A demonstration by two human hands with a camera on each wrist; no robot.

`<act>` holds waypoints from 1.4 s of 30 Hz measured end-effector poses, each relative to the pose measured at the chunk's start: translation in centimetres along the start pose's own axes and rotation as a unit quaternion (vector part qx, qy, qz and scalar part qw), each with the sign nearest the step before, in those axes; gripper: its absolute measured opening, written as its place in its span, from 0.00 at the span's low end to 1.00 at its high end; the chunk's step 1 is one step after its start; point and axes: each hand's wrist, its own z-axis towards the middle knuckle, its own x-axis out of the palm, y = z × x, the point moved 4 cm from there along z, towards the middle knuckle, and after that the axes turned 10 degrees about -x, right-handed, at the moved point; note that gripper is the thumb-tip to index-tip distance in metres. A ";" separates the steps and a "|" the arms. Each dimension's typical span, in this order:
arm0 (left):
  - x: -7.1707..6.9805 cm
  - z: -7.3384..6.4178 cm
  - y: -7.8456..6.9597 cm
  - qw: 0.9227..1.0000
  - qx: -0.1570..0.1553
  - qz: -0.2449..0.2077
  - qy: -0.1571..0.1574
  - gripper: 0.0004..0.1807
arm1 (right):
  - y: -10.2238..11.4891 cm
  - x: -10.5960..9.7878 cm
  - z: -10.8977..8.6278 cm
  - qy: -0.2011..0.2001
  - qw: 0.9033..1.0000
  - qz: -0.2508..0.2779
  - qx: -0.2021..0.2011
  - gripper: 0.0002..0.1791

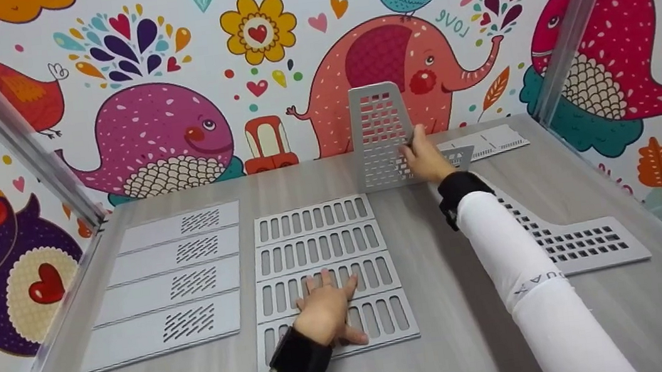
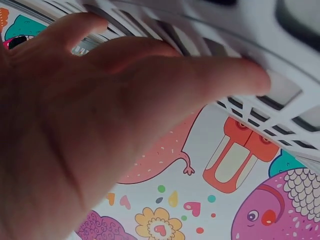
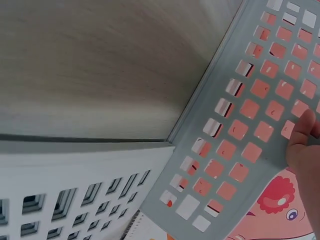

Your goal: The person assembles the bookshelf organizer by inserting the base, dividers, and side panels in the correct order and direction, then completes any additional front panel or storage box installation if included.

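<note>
My left hand [image 1: 324,313] rests with fingers spread on a grey slotted panel [image 1: 291,275] lying in the middle of the table. The left wrist view shows the left thumb [image 2: 215,77] extended along the slots. My right hand [image 1: 426,156] grips the slanted edge of an upright grey side panel [image 1: 396,122], perforated with rectangular holes and narrower at its top. Its lower edge stands at the tabletop, toward the back. In the right wrist view curled fingers [image 3: 303,131] hold the panel's edge, partly out of frame.
At the left lies a grey panel [image 1: 140,276] in four bands with slanted slits. A perforated L-shaped panel [image 1: 635,246] lies at the right, under the right forearm. Behind the right hand is a thin white piece [image 1: 511,133]. A cartoon-printed wall [image 1: 297,13] closes the back.
</note>
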 end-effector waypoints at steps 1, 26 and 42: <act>0.0 0.0 0.1 1.000 0.001 -0.004 0.004 0.62 | 0.0 0.1 0.0 0.000 1.000 0.005 0.000 0.13; 0.1 -0.1 0.3 1.000 0.013 -0.011 0.017 0.62 | -1.3 0.1 -1.7 0.012 0.999 -0.033 0.026 0.19; 0.0 0.0 -0.1 1.000 0.008 -0.002 0.018 0.62 | -5.6 -4.5 -4.9 0.015 0.982 -0.042 0.185 0.34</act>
